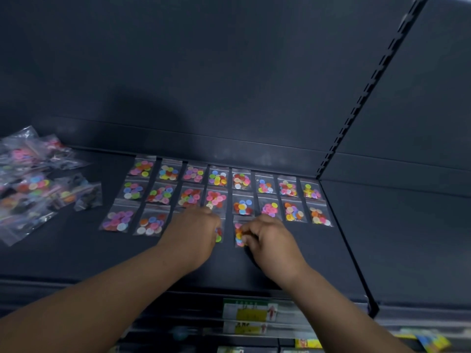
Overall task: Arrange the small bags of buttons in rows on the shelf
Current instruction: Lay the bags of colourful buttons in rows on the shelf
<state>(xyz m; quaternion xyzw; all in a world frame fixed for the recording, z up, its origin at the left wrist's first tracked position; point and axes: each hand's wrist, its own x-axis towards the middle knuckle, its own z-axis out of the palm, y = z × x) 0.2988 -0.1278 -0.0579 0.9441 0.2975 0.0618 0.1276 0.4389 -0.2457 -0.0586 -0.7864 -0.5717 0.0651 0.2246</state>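
Small clear bags of coloured buttons (pixel 242 180) lie in rows on the dark shelf (pixel 293 256): two full rows at the back and a partial front row. My left hand (pixel 196 233) lies palm down over a bag (pixel 218 234) in the front row, covering most of it. My right hand (pixel 267 238) has its fingers curled on the neighbouring front-row bag (pixel 238 233), pinching its right side. A loose heap of unsorted button bags (pixel 33 184) sits at the far left of the shelf.
The shelf's dark back panel (pixel 204 85) rises just behind the rows. A slotted upright (pixel 356 103) runs along the right side. Bare shelf lies in front of my hands and to the right of them. Packaged goods (pixel 249 312) show on the level below.
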